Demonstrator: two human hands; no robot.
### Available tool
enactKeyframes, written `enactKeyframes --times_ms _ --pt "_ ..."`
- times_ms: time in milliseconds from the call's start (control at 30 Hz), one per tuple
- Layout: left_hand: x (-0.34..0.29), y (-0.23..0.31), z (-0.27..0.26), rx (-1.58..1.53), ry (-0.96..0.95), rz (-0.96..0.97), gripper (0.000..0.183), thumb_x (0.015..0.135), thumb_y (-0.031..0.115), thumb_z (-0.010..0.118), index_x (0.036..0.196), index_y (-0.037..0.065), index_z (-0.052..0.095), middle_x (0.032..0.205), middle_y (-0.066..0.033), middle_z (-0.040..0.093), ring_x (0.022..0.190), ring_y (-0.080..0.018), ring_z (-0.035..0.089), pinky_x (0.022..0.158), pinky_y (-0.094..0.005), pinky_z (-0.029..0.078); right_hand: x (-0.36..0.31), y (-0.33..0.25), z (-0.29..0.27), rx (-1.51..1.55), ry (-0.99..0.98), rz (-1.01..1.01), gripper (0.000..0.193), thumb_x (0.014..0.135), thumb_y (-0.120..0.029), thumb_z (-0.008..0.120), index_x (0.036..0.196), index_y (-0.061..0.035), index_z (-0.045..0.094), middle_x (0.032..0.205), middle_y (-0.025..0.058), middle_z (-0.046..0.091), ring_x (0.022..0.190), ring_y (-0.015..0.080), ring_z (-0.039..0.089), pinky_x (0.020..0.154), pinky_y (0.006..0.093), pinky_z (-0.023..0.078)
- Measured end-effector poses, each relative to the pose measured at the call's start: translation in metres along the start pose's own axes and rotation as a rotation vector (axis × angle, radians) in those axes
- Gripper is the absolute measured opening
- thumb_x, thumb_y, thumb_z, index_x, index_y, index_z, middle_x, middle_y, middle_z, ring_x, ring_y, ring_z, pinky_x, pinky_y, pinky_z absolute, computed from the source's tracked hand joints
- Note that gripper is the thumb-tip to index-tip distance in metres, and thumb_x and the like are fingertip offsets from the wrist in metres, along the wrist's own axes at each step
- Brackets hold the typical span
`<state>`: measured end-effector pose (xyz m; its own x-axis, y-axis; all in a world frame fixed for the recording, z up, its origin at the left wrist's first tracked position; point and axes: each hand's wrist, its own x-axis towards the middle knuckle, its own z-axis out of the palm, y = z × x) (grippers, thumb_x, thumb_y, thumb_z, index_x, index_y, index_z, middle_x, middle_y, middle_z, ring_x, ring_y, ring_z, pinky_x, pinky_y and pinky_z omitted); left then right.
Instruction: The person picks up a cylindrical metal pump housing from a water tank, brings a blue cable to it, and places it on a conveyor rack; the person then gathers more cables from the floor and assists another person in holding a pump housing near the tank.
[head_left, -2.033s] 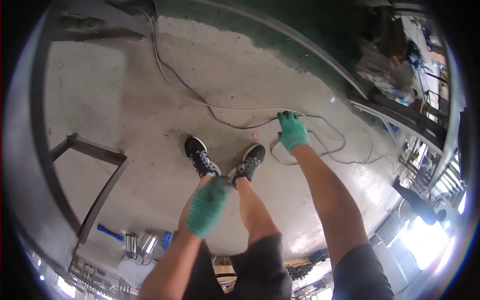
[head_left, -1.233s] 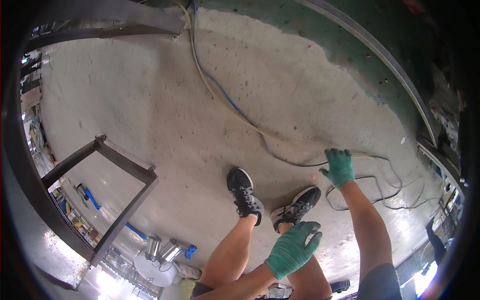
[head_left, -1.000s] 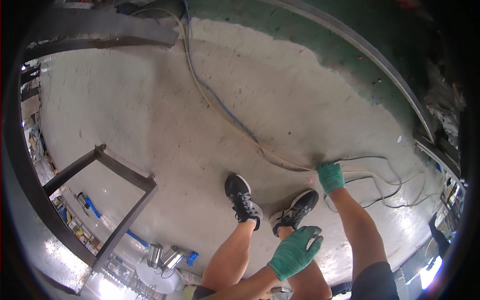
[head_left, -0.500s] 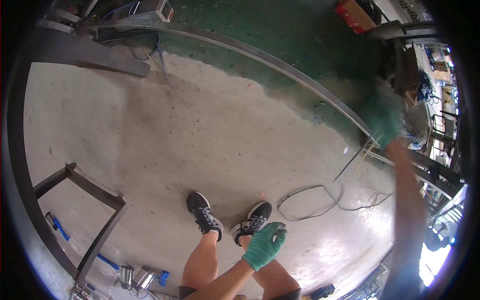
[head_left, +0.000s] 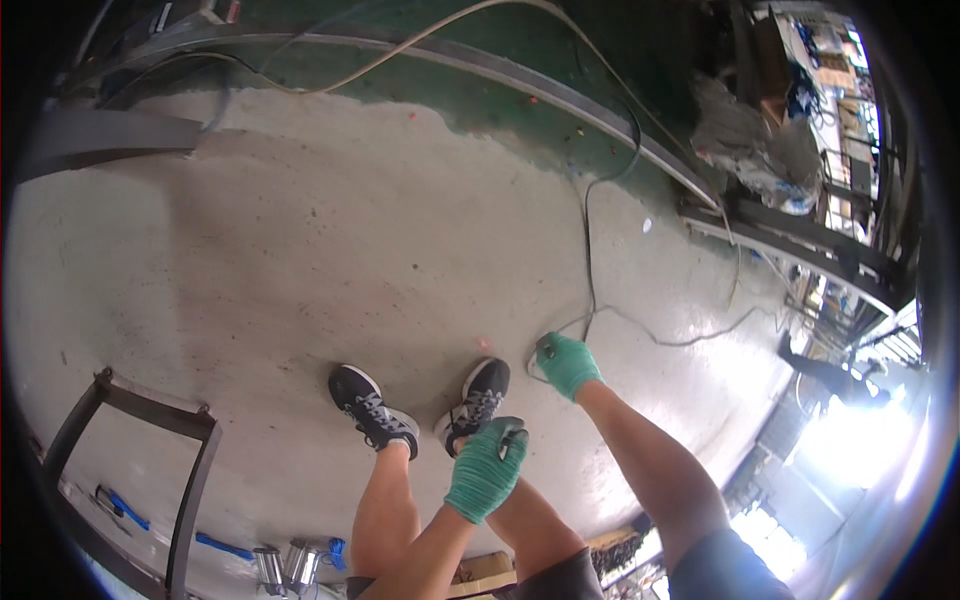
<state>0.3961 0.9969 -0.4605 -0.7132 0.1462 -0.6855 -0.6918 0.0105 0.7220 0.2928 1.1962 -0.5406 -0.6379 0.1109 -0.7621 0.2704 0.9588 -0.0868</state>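
Observation:
Both my hands wear green knitted gloves with dark fingertips. My right hand [head_left: 567, 365] is closed on a thin dark cable [head_left: 588, 250], just beyond and right of my right shoe. From that fist the cable rises across the floor toward the metal rail, and a small loop shows at its left side. Nearer my body, my left hand [head_left: 487, 470] hovers in front of my right shin with its fingers curled; whatever lies inside them, if anything, is hidden. A beige cable [head_left: 420, 38] arches over the rail at the top and trails down to the right.
A long metal rail [head_left: 480, 70] crosses the far side, with green floor behind it. Grey plastic sheeting [head_left: 745, 140] hangs at the right above a steel beam [head_left: 800, 260]. A metal frame [head_left: 150, 405] stands at lower left, near silver cylinders [head_left: 300, 565] and blue straps [head_left: 222, 546].
My right hand has come from the far right rail back toward my feet, drawing the dark cable with it. The beige cable now arches up over the rail. My left hand stays curled.

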Motion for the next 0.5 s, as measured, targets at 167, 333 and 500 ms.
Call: enactKeyframes --times_ms 167,333,500 --pt "-0.008 0.011 -0.012 0.051 -0.017 -0.088 0.019 0.095 0.017 0.066 0.111 0.006 0.067 0.095 -0.0124 0.072 0.084 -0.0252 0.069 0.075 -0.0340 0.053 0.024 0.140 0.099 0.110 0.137 0.344 0.027 0.086 -0.028 0.070 0.103 -0.0067 0.067 0.096 0.0165 0.073 0.084 0.0335 0.071 0.071 0.0426 0.056" --pt "0.000 0.012 -0.025 0.041 -0.070 -0.143 0.019 0.093 0.013 0.067 0.110 0.006 0.067 0.096 -0.0159 0.069 0.086 -0.0309 0.068 0.077 -0.0372 0.054 0.040 0.144 0.154 0.743 -0.043 0.710 0.034 0.087 -0.029 0.074 0.109 -0.0041 0.065 0.082 0.0082 0.067 0.068 0.0207 0.064 0.057 0.0350 0.055" --pt "0.004 0.009 -0.016 0.036 -0.108 -0.141 0.019 0.093 0.012 0.067 0.110 0.004 0.066 0.100 -0.0182 0.070 0.089 -0.0332 0.069 0.079 -0.0378 0.054 0.081 0.140 0.199 0.743 0.074 0.725 0.038 0.087 -0.030 0.072 0.109 0.0011 0.067 0.085 0.0124 0.070 0.065 0.0224 0.067 0.058 0.0350 0.055"
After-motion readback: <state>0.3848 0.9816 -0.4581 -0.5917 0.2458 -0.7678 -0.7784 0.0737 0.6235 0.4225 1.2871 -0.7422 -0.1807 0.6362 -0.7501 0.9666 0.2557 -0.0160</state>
